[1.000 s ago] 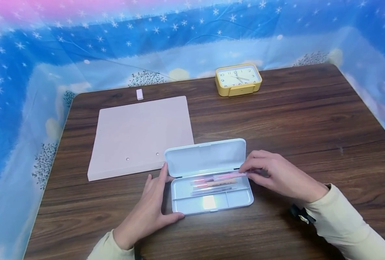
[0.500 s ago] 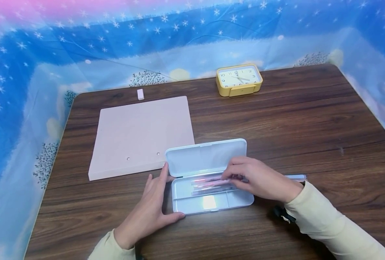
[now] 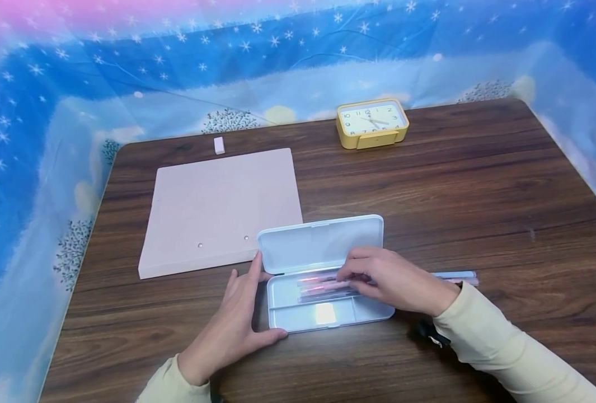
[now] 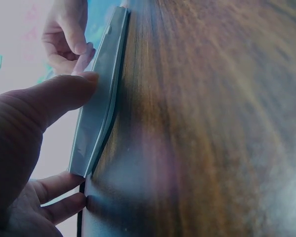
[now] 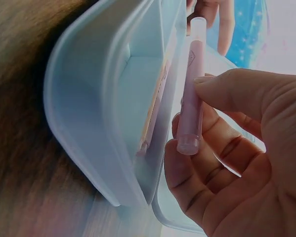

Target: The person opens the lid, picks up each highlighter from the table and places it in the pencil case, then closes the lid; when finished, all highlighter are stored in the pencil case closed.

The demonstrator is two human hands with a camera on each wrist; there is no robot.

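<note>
An open white pencil case [image 3: 311, 318] lies on the table, its lid [image 3: 318, 244] raised at the back. My left hand [image 3: 229, 324] holds its left end, thumb at the front corner and fingers at the back, as the left wrist view also shows. My right hand [image 3: 390, 280] is over the long compartment and pinches a pink pen [image 5: 191, 103] with a clear end between thumb and fingers. Other slim pens [image 5: 155, 106] lie in the compartment below; the hand partly hides them in the head view.
Right of the case, a blue pen [image 3: 454, 275] and a pink one lie partly behind my wrist. A pale pink folder [image 3: 222, 207] lies behind the case at left, a white eraser [image 3: 219, 145] beyond it. A yellow clock [image 3: 373, 124] stands at the back.
My right hand has moved left from the case's right end to over the long compartment. The pens on the table at right have come into sight behind the wrist. The left hand stays put.
</note>
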